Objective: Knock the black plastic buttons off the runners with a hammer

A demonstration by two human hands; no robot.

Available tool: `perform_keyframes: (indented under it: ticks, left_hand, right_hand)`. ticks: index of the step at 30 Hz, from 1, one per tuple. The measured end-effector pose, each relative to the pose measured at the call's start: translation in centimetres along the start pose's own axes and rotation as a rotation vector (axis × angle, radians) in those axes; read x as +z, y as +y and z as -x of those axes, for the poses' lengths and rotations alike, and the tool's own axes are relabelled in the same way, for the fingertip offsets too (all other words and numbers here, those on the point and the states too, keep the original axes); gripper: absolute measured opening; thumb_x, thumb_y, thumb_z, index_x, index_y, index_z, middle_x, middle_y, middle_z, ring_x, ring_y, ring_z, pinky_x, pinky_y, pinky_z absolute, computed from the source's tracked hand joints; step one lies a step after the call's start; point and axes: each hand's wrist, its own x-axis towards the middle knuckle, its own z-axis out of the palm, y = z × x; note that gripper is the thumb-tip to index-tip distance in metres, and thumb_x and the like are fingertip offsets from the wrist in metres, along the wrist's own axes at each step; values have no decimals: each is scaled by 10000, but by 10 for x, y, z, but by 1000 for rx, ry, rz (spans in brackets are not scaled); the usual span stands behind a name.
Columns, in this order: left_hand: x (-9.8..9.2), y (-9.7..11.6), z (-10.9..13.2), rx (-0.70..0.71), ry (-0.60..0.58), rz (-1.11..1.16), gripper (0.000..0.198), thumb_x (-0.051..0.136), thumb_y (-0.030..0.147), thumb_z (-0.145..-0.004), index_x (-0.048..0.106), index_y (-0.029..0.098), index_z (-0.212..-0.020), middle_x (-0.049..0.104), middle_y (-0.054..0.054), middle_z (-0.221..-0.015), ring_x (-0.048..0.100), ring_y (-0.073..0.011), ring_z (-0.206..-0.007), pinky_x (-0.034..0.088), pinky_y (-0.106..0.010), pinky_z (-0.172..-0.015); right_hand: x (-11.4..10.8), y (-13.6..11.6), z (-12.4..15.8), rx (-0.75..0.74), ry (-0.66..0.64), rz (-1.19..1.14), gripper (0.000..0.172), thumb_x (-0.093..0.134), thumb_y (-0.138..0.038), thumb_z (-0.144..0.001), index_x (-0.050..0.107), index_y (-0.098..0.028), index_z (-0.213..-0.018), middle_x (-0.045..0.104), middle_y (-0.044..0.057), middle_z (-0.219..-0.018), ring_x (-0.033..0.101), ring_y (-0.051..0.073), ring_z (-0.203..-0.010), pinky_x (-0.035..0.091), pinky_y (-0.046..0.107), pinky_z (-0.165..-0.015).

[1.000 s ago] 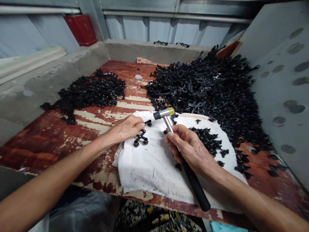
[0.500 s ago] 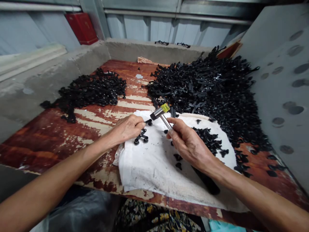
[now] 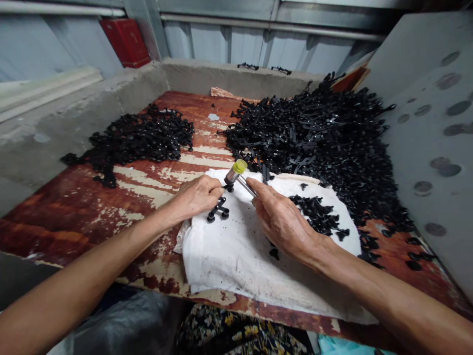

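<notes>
My left hand (image 3: pixel 202 194) is closed on a black part with jointed arms and round knobbed ends (image 3: pixel 219 210), at the left edge of a white cloth (image 3: pixel 221 261). My right hand (image 3: pixel 283 217) grips a small mallet (image 3: pixel 235 172) with a metal head and a yellow face on one end. The mallet's dark end is down at a knob of the black part, beside my left fingertips; whether they touch I cannot tell. Small black pieces (image 3: pixel 318 213) lie on the cloth to the right of my right hand, some partly hidden by it.
A large heap of black parts (image 3: pixel 306 128) covers the back right of the worn red-brown table (image 3: pixel 148 236). A smaller heap (image 3: pixel 140 135) lies at the left. A grey spotted panel (image 3: pixel 436 148) stands at the right, and a low concrete ledge (image 3: pixel 221 76) runs behind.
The mallet head has come down and a little left onto the end of the black part, with my right hand following. My left hand has stayed almost still.
</notes>
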Motion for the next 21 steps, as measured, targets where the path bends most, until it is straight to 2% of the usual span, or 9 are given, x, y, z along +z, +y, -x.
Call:
perform_keyframes:
  ticks: [4,7,14,18,21]
  left_hand:
    - [-3,-3,-4,12,-50,91,275,437,287,-772,390,205,-513,345,35,-501,354,-111,-488,227,-271,-488]
    - [-4,-3,-5,2,-58,101,261,452,265,-762,395,203,-515,331,39,-502,332,-105,-491,218,-270,-483]
    - [-4,-1,-3,-19,-43,60,277,445,281,-769,389,205,-508,353,33,-482,364,-112,-475,230,-269,-484]
    - [-4,-2,-4,4,-39,58,264,449,273,-758,401,206,-507,339,36,-469,343,-111,-468,216,-270,-480]
    - [-4,-3,-5,-9,-42,62,266,456,283,-757,413,204,-506,336,37,-465,355,-115,-474,216,-267,-484]
  right_hand:
    - [-2,-2,-2,10,-45,41,576,360,-97,-845,391,-114,-1420,655,195,-1085,642,311,-976,537,487,-795]
    - [-2,-2,-2,5,-62,71,587,364,-71,-820,411,-118,-1403,659,180,-1047,634,302,-960,532,484,-791]
    - [-7,-3,-2,-25,-20,79,610,371,-76,-821,377,-83,-1430,635,172,-997,624,257,-821,534,442,-752]
    - [-8,-3,-3,-29,-67,152,613,373,-72,-817,407,-116,-1428,628,137,-935,595,219,-701,535,401,-684]
    - [-11,-5,-3,-57,12,153,600,359,-80,-831,422,-144,-1425,630,128,-916,605,235,-740,538,395,-693]
